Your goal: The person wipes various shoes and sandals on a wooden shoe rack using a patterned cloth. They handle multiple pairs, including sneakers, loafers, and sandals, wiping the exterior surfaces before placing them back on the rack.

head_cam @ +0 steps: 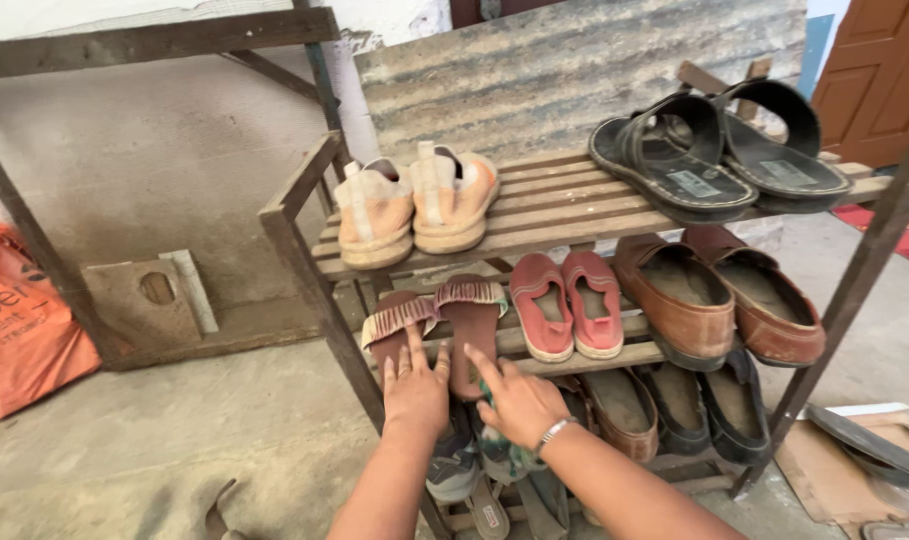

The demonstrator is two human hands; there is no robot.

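A wooden slatted shoe rack (296, 250) stands before me with three shelves of footwear. My left hand (414, 392) lies flat, fingers spread, on the front of the middle shelf, touching a brown fringed sandal (396, 322). My right hand (516, 400), with a metal bracelet at the wrist, reaches in beside it under the second brown fringed sandal (471, 318); a greenish patterned cloth (502, 452) shows beneath its palm. Whether it grips the cloth is unclear.
Orange sneakers (414, 205) and black sandals (719, 155) sit on the top shelf. Red slip-ons (566, 305) and brown loafers (719, 295) fill the middle shelf; dark shoes (674, 405) the bottom. An orange sack (19, 335) lies left, cardboard (844, 460) right.
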